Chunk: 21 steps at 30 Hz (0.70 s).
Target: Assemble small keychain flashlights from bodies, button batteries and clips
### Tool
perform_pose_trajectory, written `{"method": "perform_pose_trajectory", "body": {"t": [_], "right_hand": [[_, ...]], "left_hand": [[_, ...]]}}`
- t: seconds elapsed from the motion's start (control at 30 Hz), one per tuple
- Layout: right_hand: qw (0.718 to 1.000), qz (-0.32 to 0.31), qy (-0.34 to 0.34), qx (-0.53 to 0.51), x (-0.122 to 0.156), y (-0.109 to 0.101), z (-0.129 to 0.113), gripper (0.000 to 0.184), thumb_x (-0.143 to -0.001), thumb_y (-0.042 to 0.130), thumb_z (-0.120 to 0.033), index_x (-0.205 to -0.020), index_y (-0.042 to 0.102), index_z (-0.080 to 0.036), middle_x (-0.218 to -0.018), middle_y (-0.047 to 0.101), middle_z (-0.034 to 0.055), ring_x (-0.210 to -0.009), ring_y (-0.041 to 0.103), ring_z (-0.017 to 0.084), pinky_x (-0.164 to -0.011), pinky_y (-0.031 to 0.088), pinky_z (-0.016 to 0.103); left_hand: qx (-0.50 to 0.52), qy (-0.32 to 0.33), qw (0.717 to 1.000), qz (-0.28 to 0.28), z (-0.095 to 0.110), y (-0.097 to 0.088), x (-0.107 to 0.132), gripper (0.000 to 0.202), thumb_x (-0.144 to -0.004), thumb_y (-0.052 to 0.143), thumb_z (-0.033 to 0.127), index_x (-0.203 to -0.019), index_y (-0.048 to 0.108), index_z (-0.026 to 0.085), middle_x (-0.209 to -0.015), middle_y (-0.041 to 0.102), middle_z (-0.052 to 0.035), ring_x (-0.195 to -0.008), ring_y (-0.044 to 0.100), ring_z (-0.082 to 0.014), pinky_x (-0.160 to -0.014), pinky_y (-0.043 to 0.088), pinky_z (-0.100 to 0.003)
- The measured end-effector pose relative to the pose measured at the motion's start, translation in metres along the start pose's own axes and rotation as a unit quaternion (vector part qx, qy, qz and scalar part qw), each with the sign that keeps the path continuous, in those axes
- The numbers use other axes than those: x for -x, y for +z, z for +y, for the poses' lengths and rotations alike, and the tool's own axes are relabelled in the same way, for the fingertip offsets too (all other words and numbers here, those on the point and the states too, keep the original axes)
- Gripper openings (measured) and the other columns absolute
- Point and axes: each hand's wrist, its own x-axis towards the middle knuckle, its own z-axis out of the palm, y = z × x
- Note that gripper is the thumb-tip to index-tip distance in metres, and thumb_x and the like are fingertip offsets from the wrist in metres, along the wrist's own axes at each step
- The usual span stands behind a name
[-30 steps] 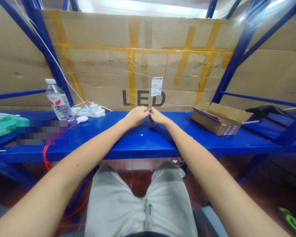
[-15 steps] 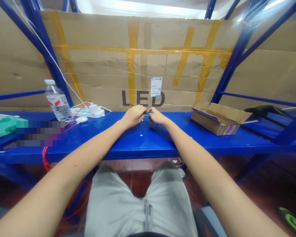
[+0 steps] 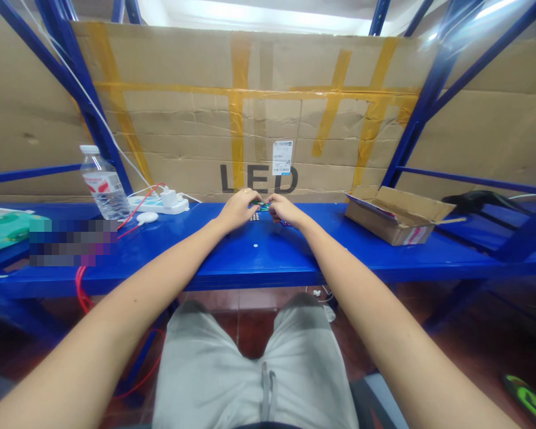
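Note:
At the back middle of the blue tabletop (image 3: 232, 262), my two hands work close together. Between their fingertips is a small shiny green thing (image 3: 263, 207), too small and too covered for me to name its kind. My left hand (image 3: 241, 208) pinches at it from the left, fingers curled and a ring on one of them. From the right, my right hand (image 3: 284, 210) is closed with its index finger bent toward the green thing. Several small, pale round pieces (image 3: 254, 217) in rows lie just below my left fingertips. A small white disc (image 3: 255, 245) rests nearer the front edge.
An open cardboard box (image 3: 390, 220) stands on the right. To the left are a water bottle (image 3: 102, 185), a white power strip (image 3: 161, 204) with a charger, red cables (image 3: 134, 214) and a green packet (image 3: 15, 229). A large cardboard sheet (image 3: 183, 131) rises behind.
My left hand has shifted slightly left, and its fingers have opened a little. More of the green thing and the pale round pieces now shows. My right hand has hardly moved.

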Motion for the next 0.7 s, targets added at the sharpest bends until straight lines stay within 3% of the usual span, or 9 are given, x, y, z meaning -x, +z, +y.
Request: {"method": "perform_pose_trajectory", "body": {"t": [0.2, 0.3, 0.43, 0.57, 0.7], "right_hand": [[1.000, -0.005, -0.018, 0.015, 0.007, 0.002, -0.009, 0.003, -0.083, 0.053, -0.017, -0.081, 0.052, -0.019, -0.055, 0.050, -0.0020, -0.046, 0.048, 0.012, -0.041, 0.035, 0.023], [0.998, -0.011, -0.027, 0.055, 0.008, 0.001, -0.008, 0.016, -0.088, 0.060, -0.024, -0.075, 0.053, -0.018, -0.059, 0.057, 0.0019, -0.050, 0.054, 0.013, -0.044, 0.040, 0.022], [0.997, -0.019, -0.025, 0.065, 0.005, -0.003, -0.004, 0.026, -0.092, 0.058, -0.024, -0.068, 0.053, -0.017, -0.054, 0.056, 0.0023, -0.048, 0.054, 0.013, -0.045, 0.040, 0.023], [1.000, -0.026, -0.002, 0.011, 0.007, -0.004, -0.007, 0.023, -0.092, 0.057, -0.022, -0.071, 0.059, -0.014, -0.056, 0.059, 0.0026, -0.047, 0.055, 0.013, -0.048, 0.044, 0.024], [0.999, -0.051, -0.009, -0.018, 0.012, -0.001, -0.012, 0.020, -0.089, 0.059, -0.021, -0.070, 0.061, -0.013, -0.064, 0.065, 0.0056, -0.050, 0.057, 0.013, -0.051, 0.045, 0.024]], "left_hand": [[0.111, -0.039, 0.993, 0.014, 0.001, -0.003, -0.001, 0.019, -0.083, 0.058, 0.017, -0.102, 0.062, 0.018, -0.100, 0.069, -0.0068, -0.095, 0.064, -0.0213, -0.088, 0.051, -0.038], [0.148, -0.039, 0.988, 0.004, 0.003, 0.002, -0.001, 0.032, -0.082, 0.057, 0.013, -0.114, 0.056, 0.017, -0.106, 0.066, -0.0088, -0.100, 0.063, -0.0215, -0.091, 0.051, -0.039], [0.176, -0.047, 0.983, -0.020, 0.002, 0.009, 0.000, 0.042, -0.079, 0.058, 0.010, -0.120, 0.050, 0.017, -0.113, 0.061, -0.0119, -0.108, 0.061, -0.0228, -0.094, 0.051, -0.041], [0.238, -0.075, 0.968, -0.008, -0.004, 0.005, -0.001, 0.035, -0.080, 0.056, 0.010, -0.114, 0.052, 0.018, -0.105, 0.065, -0.0084, -0.101, 0.064, -0.0207, -0.093, 0.051, -0.040], [0.284, -0.099, 0.954, 0.016, -0.006, 0.000, -0.002, 0.022, -0.077, 0.066, 0.019, -0.098, 0.060, 0.017, -0.097, 0.071, -0.0077, -0.094, 0.068, -0.0218, -0.091, 0.052, -0.042]]}}
